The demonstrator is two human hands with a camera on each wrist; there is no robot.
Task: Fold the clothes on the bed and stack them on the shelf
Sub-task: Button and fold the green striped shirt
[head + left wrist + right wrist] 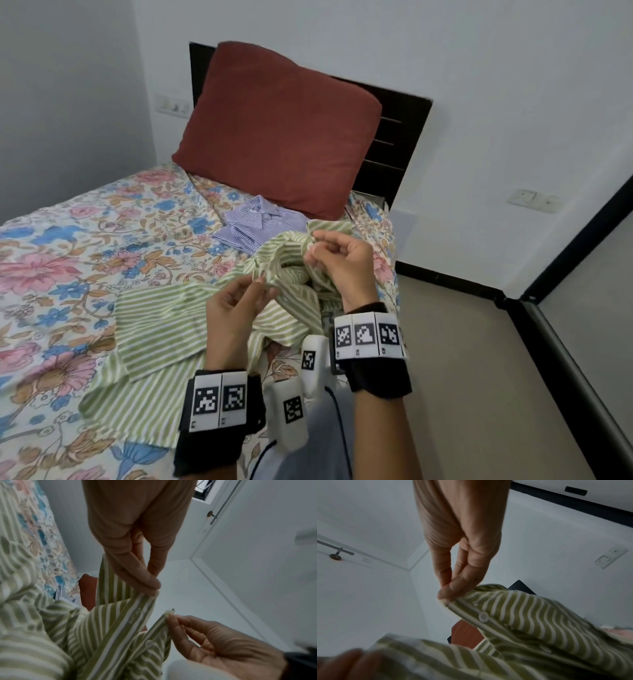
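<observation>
A green-and-white striped shirt (164, 325) lies partly spread on the floral bed (68, 240), its near end bunched and lifted. My left hand (265, 284) pinches the buttoned front edge of the shirt (111, 622) between thumb and fingers (150, 584). My right hand (310, 248) pinches another edge of the shirt (530, 612) a little higher and farther back, close to a white button (483, 617). The two hands are a short gap apart. A folded blue-striped shirt (260, 222) rests on the bed in front of the pillow.
A large red pillow (281, 130) leans on the dark headboard (404, 137). The bed's right edge runs beside my right wrist, with bare beige floor (462, 342) beyond. White walls close in behind, and a dark-framed panel (582, 359) stands at the far right.
</observation>
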